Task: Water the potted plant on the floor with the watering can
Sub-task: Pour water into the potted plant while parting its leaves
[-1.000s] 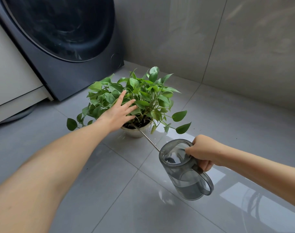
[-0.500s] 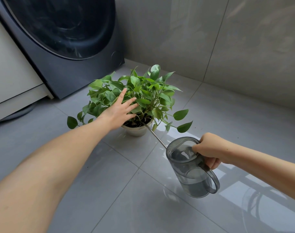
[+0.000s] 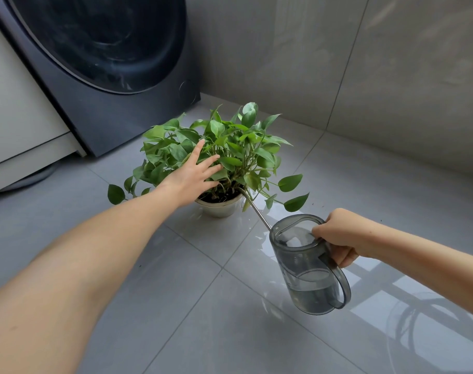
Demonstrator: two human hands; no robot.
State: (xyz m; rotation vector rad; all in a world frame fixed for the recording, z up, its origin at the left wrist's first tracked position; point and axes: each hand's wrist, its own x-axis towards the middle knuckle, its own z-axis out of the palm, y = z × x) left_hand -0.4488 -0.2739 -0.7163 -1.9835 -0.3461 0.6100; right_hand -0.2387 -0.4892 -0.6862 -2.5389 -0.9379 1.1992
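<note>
A leafy green potted plant (image 3: 238,147) stands in a small pale pot (image 3: 219,207) on the grey tiled floor. My left hand (image 3: 194,174) lies on the leaves with straight, spread fingers, pressing them aside over the soil. My right hand (image 3: 337,236) grips the handle of a smoky transparent watering can (image 3: 305,268), held above the floor to the right of the pot. Water fills the can's bottom part. Its thin metal spout (image 3: 257,209) runs up-left, and its tip sits at the pot's right rim under the leaves.
A dark front-loading washing machine (image 3: 108,63) stands behind the plant on the left, beside a white cabinet (image 3: 22,125). Grey tiled walls (image 3: 337,63) close the corner behind the plant. The glossy floor (image 3: 203,306) reflects light at lower right.
The watering can has moved right and tilted back closer to upright, and its spout tip has shifted from the pot's front to its right rim. My left hand stays on the leaves.
</note>
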